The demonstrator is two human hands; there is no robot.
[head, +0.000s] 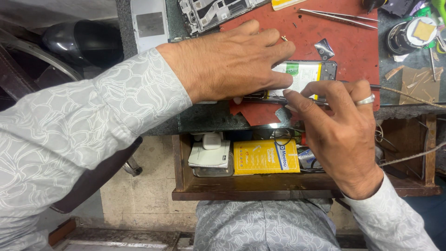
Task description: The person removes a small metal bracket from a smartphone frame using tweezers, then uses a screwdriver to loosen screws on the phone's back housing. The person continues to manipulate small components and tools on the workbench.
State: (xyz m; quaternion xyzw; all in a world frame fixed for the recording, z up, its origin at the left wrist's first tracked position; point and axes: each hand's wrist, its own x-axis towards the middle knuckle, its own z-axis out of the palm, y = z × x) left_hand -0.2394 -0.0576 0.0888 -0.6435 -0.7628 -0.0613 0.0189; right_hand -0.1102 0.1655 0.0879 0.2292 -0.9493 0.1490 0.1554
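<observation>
Working on an opened phone [304,76] that lies back-up on a red mat [353,46] at the near edge of the worktop [209,116]. The back cover is already off, so the battery with its white and yellow label shows inside the frame. The battery sits in place and nothing has yet been lifted out of this phone, as far as can be seen. A second stripped phone frame [218,11] lies at the far edge of the mat, and tweezers [337,16] rest near it.

The left hand [227,62] reaches across from the left, palm down, fingers spread flat and pressing on the left part of the phone to hold it steady. It grips nothing.

The right hand [341,135] comes up from below, wearing a ring, its thumb and forefinger pinched together on a thin dark tool [378,87] held level along the phone's near edge. The tool's tip is hidden behind the fingers, so where it meets the phone cannot be told.

Below the worktop an open drawer [297,186] holds a yellow packet [265,157] and a white charger [211,141].
</observation>
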